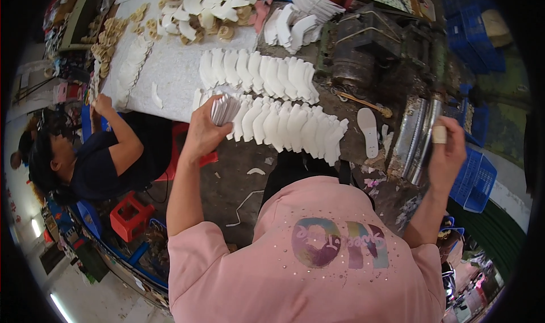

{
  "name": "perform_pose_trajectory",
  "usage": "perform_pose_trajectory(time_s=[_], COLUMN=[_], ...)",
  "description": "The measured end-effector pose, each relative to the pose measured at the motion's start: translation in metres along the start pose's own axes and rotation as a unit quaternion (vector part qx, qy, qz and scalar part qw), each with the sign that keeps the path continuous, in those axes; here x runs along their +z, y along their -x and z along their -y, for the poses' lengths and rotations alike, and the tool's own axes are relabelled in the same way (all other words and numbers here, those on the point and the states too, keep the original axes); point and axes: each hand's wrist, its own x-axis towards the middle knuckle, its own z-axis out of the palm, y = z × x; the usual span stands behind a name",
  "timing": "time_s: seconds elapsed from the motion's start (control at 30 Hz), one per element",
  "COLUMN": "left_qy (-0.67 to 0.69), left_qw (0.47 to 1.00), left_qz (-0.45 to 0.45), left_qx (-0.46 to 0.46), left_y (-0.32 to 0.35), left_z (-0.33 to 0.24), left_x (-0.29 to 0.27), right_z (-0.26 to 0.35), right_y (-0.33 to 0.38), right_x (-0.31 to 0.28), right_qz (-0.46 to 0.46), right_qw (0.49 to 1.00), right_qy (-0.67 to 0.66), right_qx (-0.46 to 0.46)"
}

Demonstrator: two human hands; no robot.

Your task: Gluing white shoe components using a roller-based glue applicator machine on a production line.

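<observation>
My left hand (pixel 205 127) is closed around a small stack of white curved pieces (pixel 225 108), held edge-up at the left end of the near row. Two overlapping rows of similar pieces, a far row (pixel 258 72) and a near row (pixel 289 124), lie fanned out on the bench. My right hand (pixel 447 152) is beside the metal rollers (pixel 417 138) of a machine, its fingers curled together. A beige band (pixel 439 134) wraps one finger. Whatever those fingers pinch, if anything, is hidden. A white insole-shaped piece (pixel 368 131) lies left of the rollers.
A dark, greasy motor (pixel 369 47) stands behind the rollers. Piles of white and tan pieces (pixel 207 7) cover the far table. At left a co-worker (pixel 96 152) sits near a red stool (pixel 130 215). Blue crates (pixel 474 181) stand at right.
</observation>
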Motion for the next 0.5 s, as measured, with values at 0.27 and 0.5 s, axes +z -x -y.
perform_pose_trajectory(time_s=[0.27,0.5], left_qy=[0.661,0.659], left_qw=[0.732,0.743], left_qz=[0.155,0.102], left_qx=[0.045,0.053], left_y=[0.010,0.017], left_z=[-0.142,-0.182], left_x=[0.097,0.126], right_z=[0.049,0.029], right_y=[0.022,0.029], right_x=[0.088,0.084], right_qz=[0.146,0.040], right_qw=[0.976,0.984], right_qy=[-0.083,-0.109], right_qx=[-0.136,-0.134])
